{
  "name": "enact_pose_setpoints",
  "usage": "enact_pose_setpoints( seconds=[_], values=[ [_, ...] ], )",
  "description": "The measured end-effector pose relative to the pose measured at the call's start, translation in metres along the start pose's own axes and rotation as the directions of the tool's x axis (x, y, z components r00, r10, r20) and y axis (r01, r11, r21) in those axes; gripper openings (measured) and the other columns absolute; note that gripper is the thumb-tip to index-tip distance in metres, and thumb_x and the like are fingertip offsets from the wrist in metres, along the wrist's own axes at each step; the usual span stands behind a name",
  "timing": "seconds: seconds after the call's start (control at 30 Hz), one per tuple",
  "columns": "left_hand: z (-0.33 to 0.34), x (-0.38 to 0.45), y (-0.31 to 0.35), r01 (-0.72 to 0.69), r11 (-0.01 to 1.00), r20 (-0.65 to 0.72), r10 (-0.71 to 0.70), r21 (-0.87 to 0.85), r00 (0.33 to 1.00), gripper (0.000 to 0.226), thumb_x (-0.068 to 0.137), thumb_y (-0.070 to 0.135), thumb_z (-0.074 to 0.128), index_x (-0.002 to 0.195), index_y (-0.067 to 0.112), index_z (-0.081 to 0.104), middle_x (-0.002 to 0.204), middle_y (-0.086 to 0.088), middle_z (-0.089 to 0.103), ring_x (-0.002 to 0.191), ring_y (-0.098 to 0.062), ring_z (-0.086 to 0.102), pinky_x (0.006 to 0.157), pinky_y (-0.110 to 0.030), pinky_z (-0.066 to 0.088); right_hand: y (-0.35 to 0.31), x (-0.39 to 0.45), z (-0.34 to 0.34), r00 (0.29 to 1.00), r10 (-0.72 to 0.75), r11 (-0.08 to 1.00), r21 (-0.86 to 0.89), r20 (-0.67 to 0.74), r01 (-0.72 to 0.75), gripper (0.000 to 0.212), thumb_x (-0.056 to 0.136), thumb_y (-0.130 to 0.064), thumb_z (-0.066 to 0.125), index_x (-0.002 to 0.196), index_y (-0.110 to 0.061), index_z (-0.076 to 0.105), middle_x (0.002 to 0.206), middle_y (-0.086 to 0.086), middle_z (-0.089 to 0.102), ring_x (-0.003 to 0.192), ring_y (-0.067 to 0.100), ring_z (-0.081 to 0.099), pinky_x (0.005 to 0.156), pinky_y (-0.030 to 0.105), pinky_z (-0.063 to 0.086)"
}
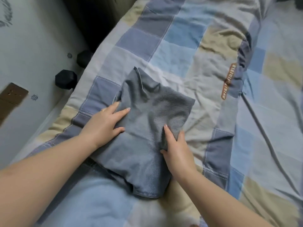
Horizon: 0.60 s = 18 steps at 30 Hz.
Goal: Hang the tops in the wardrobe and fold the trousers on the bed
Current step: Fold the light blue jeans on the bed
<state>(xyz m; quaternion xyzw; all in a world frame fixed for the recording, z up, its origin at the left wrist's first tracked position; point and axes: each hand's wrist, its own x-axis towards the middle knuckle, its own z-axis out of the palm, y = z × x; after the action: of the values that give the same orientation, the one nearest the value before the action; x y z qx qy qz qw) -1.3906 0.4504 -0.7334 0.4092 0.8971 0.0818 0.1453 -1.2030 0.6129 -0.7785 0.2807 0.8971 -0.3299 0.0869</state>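
Grey-blue denim trousers (147, 128) lie folded into a thick bundle on the bed (188, 38), which is covered by a patchwork quilt of blue, grey and beige squares. My left hand (106, 123) lies flat on the bundle's left side, fingers straight and pressing down. On the right edge my right hand (175, 145) pinches a fold of the denim between thumb and fingers. The far corner of the trousers sticks up in a loose point.
A grey garment with an orange printed label (227, 81) lies across the quilt at the right. Two black dumbbell heads (65, 78) sit on the floor between the bed's left edge and a pale wall (32, 38) with a brown socket plate (12, 93).
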Motion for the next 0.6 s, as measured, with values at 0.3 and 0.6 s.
enact_pose_setpoints(
  seconds=[0.3, 0.6],
  values=[
    [-0.043, -0.098, 0.134, -0.002, 0.990, -0.023, -0.001, -0.141, 1.000, 0.066, 0.080, 0.021, 0.076, 0.140, 0.020, 0.048, 0.151, -0.015, 0.035, 0.136, -0.032, 0.039, 0.108, -0.042, 0.035, 0.042, -0.115, -0.102, 0.995, -0.095, 0.994, 0.051, -0.008, 0.096, 0.078, 0.084, -0.010, 0.057, 0.144, -0.043, 0.020, 0.152, -0.010, 0.011, 0.129, 0.024, 0.039, 0.093, 0.029, 0.040],
    [-0.130, -0.229, 0.330, -0.046, 0.941, 0.019, 0.056, -0.336, 0.998, 0.068, 0.077, 0.019, 0.079, 0.138, 0.019, 0.049, 0.149, -0.015, 0.037, 0.136, -0.030, 0.040, 0.107, -0.033, 0.032, 0.066, -0.356, -0.269, 0.994, 0.007, 1.000, 0.021, -0.109, -0.005, 0.072, 0.082, -0.009, 0.064, 0.145, -0.028, 0.034, 0.159, 0.006, 0.008, 0.137, 0.027, 0.036, 0.101, 0.033, 0.039]
  ],
)
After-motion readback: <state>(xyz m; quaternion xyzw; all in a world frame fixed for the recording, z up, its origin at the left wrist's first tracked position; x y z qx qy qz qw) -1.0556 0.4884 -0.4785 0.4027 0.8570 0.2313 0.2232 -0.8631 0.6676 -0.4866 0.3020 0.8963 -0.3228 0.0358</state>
